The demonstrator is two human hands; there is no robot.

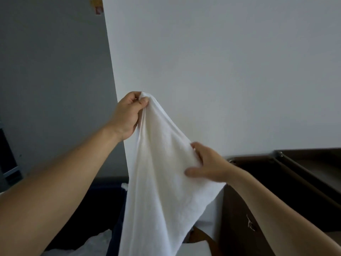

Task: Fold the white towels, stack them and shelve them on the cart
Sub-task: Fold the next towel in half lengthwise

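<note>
Inspecting the head view, the only one supplied, I find the white towel [162, 172] held in the air before a pale wall [221, 61]. It hangs from both hands and runs out of frame at the bottom.

Left hand [127, 115]: fingers and thumb curled tight, pinching the bunched top corner at the towel's highest point.

Right hand [206, 167]: lower and to the right, thumb across the near face, fingers hidden behind the cloth, clamped on the side edge.

Appearance: plain white with a soft nap, no stain or print visible. Loose folds fall from the left pinch, and the lower corners are out of sight.

Handling, in my judgement: light, limp and not fragile, so it will sag wherever unsupported. The best hold is two adjacent corners along one edge, drawn taut. I would have the right hand work along its edge to the corner.

What I take to be the dark brown cart [295, 174] stands low right, near the towel. Other white cloth [92, 242] lies bottom left
</note>
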